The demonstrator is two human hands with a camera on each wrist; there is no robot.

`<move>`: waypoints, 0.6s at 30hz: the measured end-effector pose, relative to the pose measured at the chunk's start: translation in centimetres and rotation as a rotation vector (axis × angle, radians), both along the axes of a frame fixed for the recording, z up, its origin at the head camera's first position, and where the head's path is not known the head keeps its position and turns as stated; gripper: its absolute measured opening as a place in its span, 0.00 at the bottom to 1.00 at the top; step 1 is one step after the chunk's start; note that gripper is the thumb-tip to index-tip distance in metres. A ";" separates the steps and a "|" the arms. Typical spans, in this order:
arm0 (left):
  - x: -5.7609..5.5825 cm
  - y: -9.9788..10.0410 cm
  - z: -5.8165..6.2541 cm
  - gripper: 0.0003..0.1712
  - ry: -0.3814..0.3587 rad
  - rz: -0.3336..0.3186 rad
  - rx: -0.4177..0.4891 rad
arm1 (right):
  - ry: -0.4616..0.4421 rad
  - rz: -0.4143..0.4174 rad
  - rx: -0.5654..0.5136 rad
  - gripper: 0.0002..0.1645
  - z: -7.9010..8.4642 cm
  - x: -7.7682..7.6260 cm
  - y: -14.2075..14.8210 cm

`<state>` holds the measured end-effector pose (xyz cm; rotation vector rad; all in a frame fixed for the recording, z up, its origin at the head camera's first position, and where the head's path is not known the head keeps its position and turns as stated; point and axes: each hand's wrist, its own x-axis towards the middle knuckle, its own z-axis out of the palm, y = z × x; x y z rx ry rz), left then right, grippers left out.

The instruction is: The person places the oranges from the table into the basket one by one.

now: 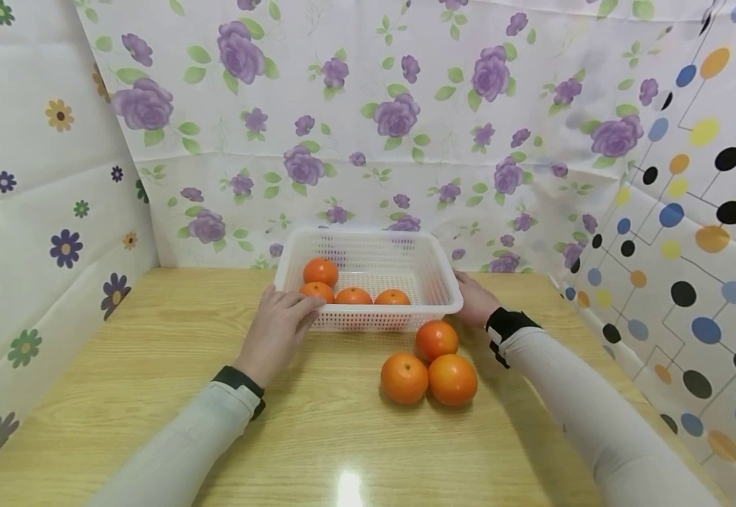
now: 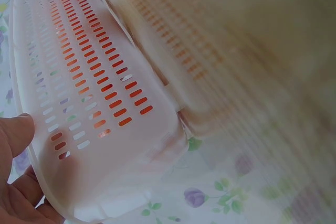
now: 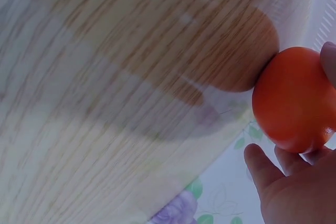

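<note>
A white slotted plastic basket [image 1: 368, 320] stands near the back of the table, with several orange persimmon- or tangerine-like fruits [image 1: 321, 272] inside. My left hand [image 1: 277, 327] grips its front left corner; in the left wrist view the thumb [image 2: 18, 135] lies on the rim and the fingers curl below. My right hand [image 1: 477, 303] is at the basket's right end, thumb and fingers apart around the corner. In front of that corner sits a fruit [image 1: 436, 341], and in the right wrist view a fruit [image 3: 294, 98] partly hides this hand's grip. Two more fruits, [image 1: 404, 378] left and right, lie nearer me.
The wood-grain table [image 1: 317, 436] has a glossy surface that reflects light. A flowered cloth [image 1: 355, 141] hangs right behind the basket. Patterned cloths also rise at the left [image 1: 44, 211] and the right, where the cloth [image 1: 691, 232] bears coloured dots.
</note>
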<state>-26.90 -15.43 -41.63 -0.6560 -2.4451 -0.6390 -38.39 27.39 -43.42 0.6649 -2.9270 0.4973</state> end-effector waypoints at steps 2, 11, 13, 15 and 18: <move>0.0 0.0 0.0 0.16 0.003 0.000 0.001 | 0.005 0.002 -0.001 0.40 0.2 0.3 -0.2; 0.0 0.0 0.0 0.17 0.003 -0.004 0.008 | 0.013 -0.015 -0.018 0.39 1.0 1.2 -0.9; 0.0 0.0 0.0 0.17 0.006 -0.004 0.006 | 0.016 -0.016 -0.020 0.39 1.0 1.2 -0.9; 0.0 0.0 0.0 0.17 0.009 -0.004 0.006 | 0.018 -0.015 -0.023 0.38 1.1 1.3 -1.0; 0.0 0.0 0.0 0.17 0.013 -0.002 0.002 | 0.017 -0.019 -0.029 0.38 1.3 1.5 -1.2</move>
